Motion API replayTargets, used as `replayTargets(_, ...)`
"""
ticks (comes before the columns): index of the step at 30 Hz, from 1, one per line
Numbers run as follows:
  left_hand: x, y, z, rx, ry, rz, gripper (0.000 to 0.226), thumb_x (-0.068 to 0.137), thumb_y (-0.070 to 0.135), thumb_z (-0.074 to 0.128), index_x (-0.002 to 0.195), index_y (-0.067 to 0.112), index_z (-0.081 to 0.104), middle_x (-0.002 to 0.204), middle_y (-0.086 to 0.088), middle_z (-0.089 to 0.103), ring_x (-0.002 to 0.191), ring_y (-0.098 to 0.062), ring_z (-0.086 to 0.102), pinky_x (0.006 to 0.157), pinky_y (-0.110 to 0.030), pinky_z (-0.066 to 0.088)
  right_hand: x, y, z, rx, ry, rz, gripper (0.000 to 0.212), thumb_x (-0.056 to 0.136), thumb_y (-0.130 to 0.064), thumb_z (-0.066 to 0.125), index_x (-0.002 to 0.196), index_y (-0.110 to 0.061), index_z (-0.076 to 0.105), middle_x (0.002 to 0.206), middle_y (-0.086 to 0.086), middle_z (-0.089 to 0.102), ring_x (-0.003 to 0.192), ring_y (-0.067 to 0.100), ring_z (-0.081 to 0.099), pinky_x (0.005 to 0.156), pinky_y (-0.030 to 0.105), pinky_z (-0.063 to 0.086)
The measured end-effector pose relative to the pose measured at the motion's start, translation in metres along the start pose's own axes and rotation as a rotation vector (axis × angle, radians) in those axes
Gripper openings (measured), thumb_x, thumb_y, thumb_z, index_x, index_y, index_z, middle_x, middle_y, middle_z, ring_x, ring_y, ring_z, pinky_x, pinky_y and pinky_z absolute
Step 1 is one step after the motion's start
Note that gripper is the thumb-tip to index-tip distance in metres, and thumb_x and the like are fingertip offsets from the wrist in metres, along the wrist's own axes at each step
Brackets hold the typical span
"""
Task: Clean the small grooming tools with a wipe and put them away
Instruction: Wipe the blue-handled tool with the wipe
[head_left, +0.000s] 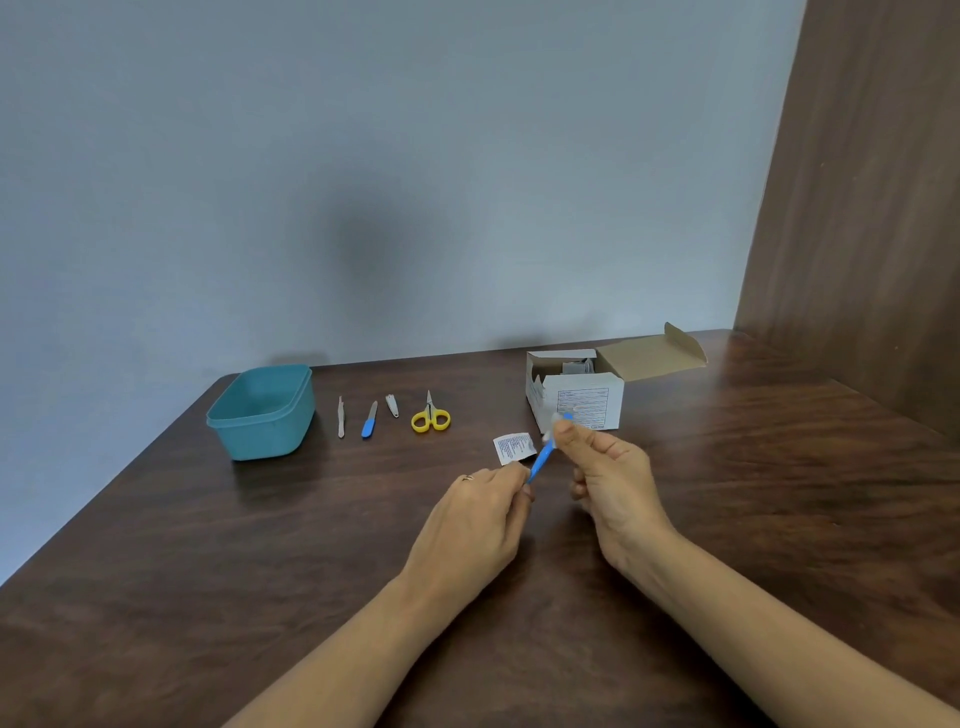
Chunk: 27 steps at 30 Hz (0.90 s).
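Note:
My left hand pinches the lower end of a thin blue tool, which slants up to the right above the table. My right hand pinches a small white wipe around the tool's upper end. A row of tools lies on the table further left: metal tweezers, a blue-handled nail file, a small nail clipper and yellow-handled scissors. Left of them stands an open teal plastic container.
An open white cardboard box of wipe sachets sits behind my right hand, its flap folded back to the right. A torn wipe wrapper lies on the dark wooden table. A grey wall stands behind and a brown panel at the right.

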<state>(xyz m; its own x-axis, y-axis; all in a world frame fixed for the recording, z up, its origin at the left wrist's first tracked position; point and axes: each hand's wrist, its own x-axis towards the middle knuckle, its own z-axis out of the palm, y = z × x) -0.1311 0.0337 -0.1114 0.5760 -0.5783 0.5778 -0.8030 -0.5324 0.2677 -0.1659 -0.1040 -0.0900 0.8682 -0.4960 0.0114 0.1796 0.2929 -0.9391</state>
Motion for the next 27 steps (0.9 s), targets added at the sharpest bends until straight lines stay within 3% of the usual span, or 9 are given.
replayTargets(4,0.000,-0.004,0.000,-0.052,0.031,-0.034,0.016,0.091,0.025,0.038,0.080,0.017,0.048,0.071,0.001,0.059,0.063,-0.016,0.050,0.058,-0.030,0.038,-0.009,0.002,0.005,-0.130,-0.146,-0.014,0.009,0.086,-0.015,0.067,0.084,-0.008,0.073,0.045,-0.015,0.055,0.042,0.000,0.041,0.048,0.010,0.032)
replayTargets(6,0.001,-0.004,0.000,-0.061,0.049,-0.027,0.021,0.092,0.028,0.035,0.080,0.017,0.047,0.071,0.002,0.059,0.063,-0.015,0.050,0.058,-0.032,0.040,-0.007,0.003,0.004,-0.152,-0.145,-0.009,0.009,0.085,-0.015,0.068,0.083,-0.009,0.074,0.044,-0.014,0.052,0.045,0.002,0.035,0.048,0.013,0.030)
replayTargets(8,0.002,-0.003,0.000,-0.058,0.048,-0.010,0.028,0.091,0.032,0.030,0.080,0.015,0.049,0.070,0.002,0.058,0.062,-0.015,0.050,0.058,-0.030,0.039,-0.002,0.001,0.002,-0.091,-0.090,0.004,0.010,0.084,-0.017,0.070,0.077,-0.013,0.075,0.052,-0.010,0.054,0.050,0.005,0.028,0.046,0.015,0.027)
replayTargets(11,0.002,-0.001,0.001,-0.039,0.021,0.024,0.027,0.091,0.035,0.028,0.079,0.019,0.046,0.072,0.001,0.061,0.064,-0.016,0.051,0.060,-0.029,0.039,0.005,-0.007,-0.001,0.061,0.008,-0.004,0.010,0.083,-0.018,0.070,0.080,-0.010,0.074,0.076,0.002,0.062,0.051,0.004,0.031,0.045,0.015,0.030)
replayTargets(17,-0.001,0.002,0.001,0.015,0.021,0.033,0.033,0.091,0.035,0.029,0.081,0.016,0.054,0.066,0.004,0.054,0.061,-0.014,0.047,0.059,-0.024,0.034,0.004,-0.007,-0.004,0.142,0.056,0.012,0.009,0.083,-0.020,0.070,0.077,-0.013,0.071,0.062,-0.009,0.062,0.050,0.003,0.032,0.044,0.014,0.029)
replayTargets(22,0.000,0.000,0.001,-0.014,0.026,-0.020,0.019,0.092,0.025,0.041,0.078,0.015,0.048,0.066,0.002,0.055,0.061,-0.017,0.049,0.058,-0.025,0.031,-0.005,0.005,0.004,0.001,-0.063,0.025,0.010,0.079,-0.024,0.072,0.076,-0.017,0.079,0.076,0.003,0.053,0.051,0.005,0.028,0.048,0.018,0.026)
replayTargets(27,0.001,-0.002,0.000,-0.043,0.046,-0.031,0.025,0.092,0.028,0.036,0.083,0.012,0.053,0.069,0.000,0.058,0.062,-0.016,0.050,0.058,-0.028,0.037,-0.013,0.002,0.006,-0.102,-0.164,-0.047,0.011,0.087,-0.010,0.065,0.088,-0.001,0.071,0.045,-0.015,0.056,0.043,-0.004,0.049,0.050,0.009,0.038)
